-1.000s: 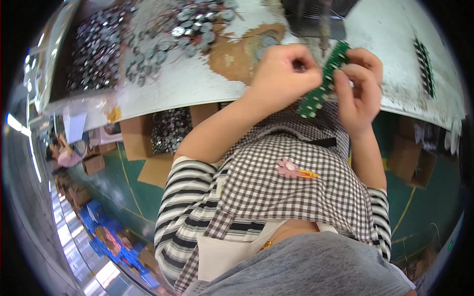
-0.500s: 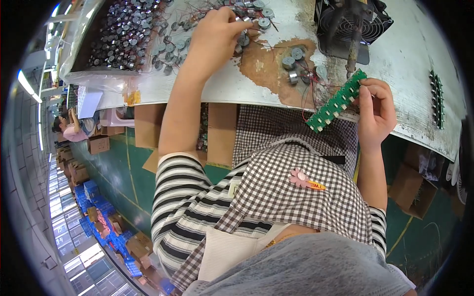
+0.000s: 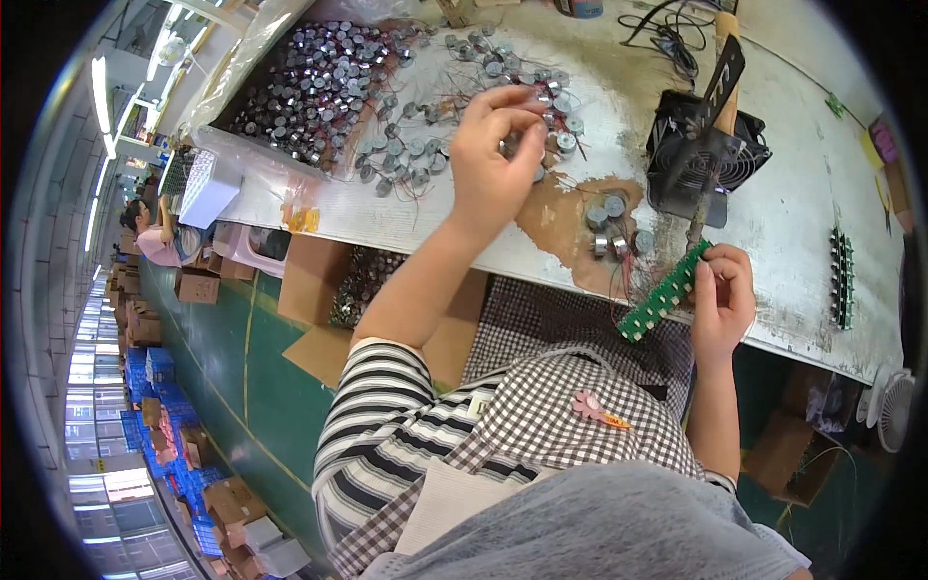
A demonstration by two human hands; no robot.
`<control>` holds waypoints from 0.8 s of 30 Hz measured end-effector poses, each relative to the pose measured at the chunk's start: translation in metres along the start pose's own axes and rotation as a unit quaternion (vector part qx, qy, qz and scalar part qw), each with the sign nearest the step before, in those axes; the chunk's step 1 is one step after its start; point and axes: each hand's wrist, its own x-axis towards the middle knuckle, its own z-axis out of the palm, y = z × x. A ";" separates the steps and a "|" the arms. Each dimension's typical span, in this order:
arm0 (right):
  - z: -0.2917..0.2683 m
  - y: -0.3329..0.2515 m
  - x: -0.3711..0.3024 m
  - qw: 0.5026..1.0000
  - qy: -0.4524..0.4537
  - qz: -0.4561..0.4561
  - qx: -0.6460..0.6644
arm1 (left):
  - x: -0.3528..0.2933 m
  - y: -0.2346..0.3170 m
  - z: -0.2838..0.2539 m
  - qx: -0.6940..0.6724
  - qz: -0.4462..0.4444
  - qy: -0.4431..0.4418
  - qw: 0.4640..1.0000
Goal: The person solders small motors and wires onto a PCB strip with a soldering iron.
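Observation:
My right hand (image 3: 723, 302) pinches one end of a narrow green circuit board (image 3: 665, 294), which has a row of small pale parts and slants over the table's front edge. Thin wires run near the board's lower end, beside a few small round metal motors (image 3: 613, 206) on a bare brown patch of the table. My left hand (image 3: 495, 159) hovers at a loose spread of similar motors (image 3: 411, 148) with red and dark leads. Its fingers are bent, with thumb and fingertips apart, and nothing shows between them. The hand hides some motors beneath it.
A plastic-lined box (image 3: 290, 97) heaped with motors stands at the left. Behind the board are a black fan (image 3: 710, 155) and a wood-handled tool on a stand. Another green board (image 3: 842, 280) lies at the right. Open cartons (image 3: 314, 280) sit below the table; a person (image 3: 159, 237) sits far left.
The view has shifted, so the table appears lower in the picture. My left hand's fingers have drawn back slightly from the motors and spread. My right hand keeps hold of the circuit board.

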 end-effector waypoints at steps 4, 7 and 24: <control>0.004 -0.004 0.001 0.996 0.000 0.039 0.086 | -0.033 0.029 0.012 -0.322 -0.378 -0.184 0.848; 0.009 -0.008 -0.001 0.990 -0.016 0.032 0.136 | -0.053 0.042 0.023 -0.360 -0.443 -0.261 0.779; 0.006 -0.001 -0.005 1.000 -0.012 0.007 -0.013 | -0.061 0.026 0.034 -0.345 -0.405 -0.211 0.820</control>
